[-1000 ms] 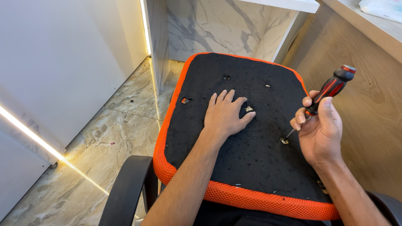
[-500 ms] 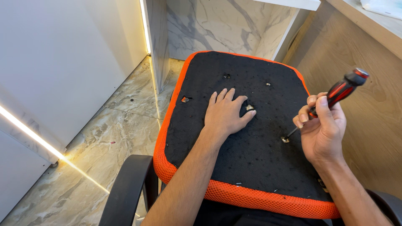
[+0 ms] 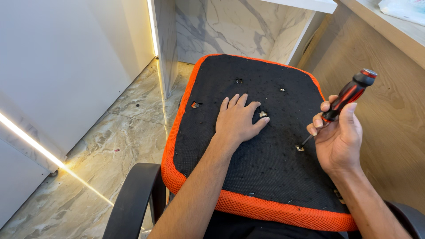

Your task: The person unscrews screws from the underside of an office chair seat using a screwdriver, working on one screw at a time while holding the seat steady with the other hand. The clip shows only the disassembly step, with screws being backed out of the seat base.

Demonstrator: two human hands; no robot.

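We're working on the underside of a chair seat (image 3: 265, 177), black fabric w/ orange mesh edge, lying flat in front of us. Left hand (image 3: 239, 121) is lying palm-down near the seat's center, fingers (image 3: 234, 102) spread & flat, holding nothing; we judge it's pressing to steady the seat. A small metal fitting (image 3: 263, 114) is sitting just beside the thumb, at about 2 o'clock from the palm.

Right hand (image 3: 338, 137) is gripping a screwdriver (image 3: 343, 99) w/ red-and-black handle, fingers curled & pressed around the lower handle. The tool is sitting at approx 3 o'clock from the left hand, near the seat's right edge. Its long axis is running diagonally: handle end pointing to 1 o'clock, up & away, tip pointing to 7 o'clock, down into a screw hole (image 3: 300, 148). Tip looks touching the screw there, likely tilted so the wrist can turn it.

More mounting holes (image 3: 239, 81) are showing toward 12 o'clock. A black armrest (image 3: 133, 199) is sitting at 8 o'clock; marble floor (image 3: 110, 137) beyond.
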